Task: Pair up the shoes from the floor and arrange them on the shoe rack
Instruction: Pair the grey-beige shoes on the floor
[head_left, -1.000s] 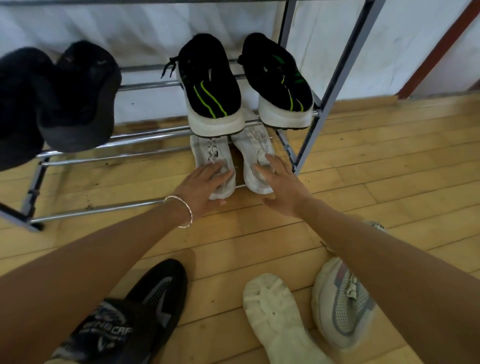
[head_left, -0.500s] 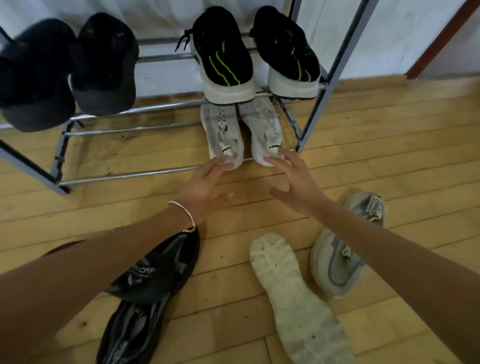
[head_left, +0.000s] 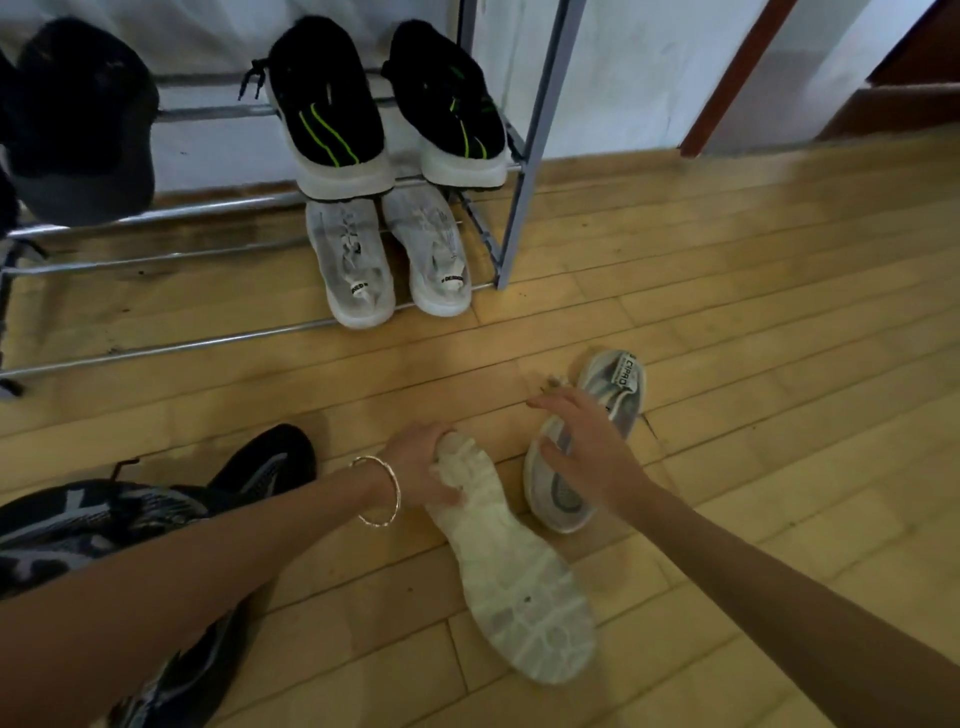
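A white shoe lies sole-up (head_left: 511, 577) on the wooden floor; my left hand (head_left: 421, 467) is closed around its toe end. Beside it on the right lies a grey-and-white sneaker (head_left: 613, 395), upright, with my right hand (head_left: 582, 447) spread over its middle, fingers apart. A white pair (head_left: 389, 254) stands on the bottom bars of the metal shoe rack (head_left: 530, 156). A black pair with green stripes (head_left: 384, 104) sits on the shelf above. Black and grey sneakers (head_left: 260, 467) lie on the floor at lower left, partly behind my left arm.
Dark shoes (head_left: 83, 119) rest at the left of the upper shelf. The rack stands against a white wall; a brown door frame (head_left: 737, 78) is at the upper right. Wooden floorboards stretch to the right of the rack.
Both hands drew back from the white pair on the rack, down to the floor. My left hand took hold of the sole-up white shoe; my right hand came onto the grey sneaker.
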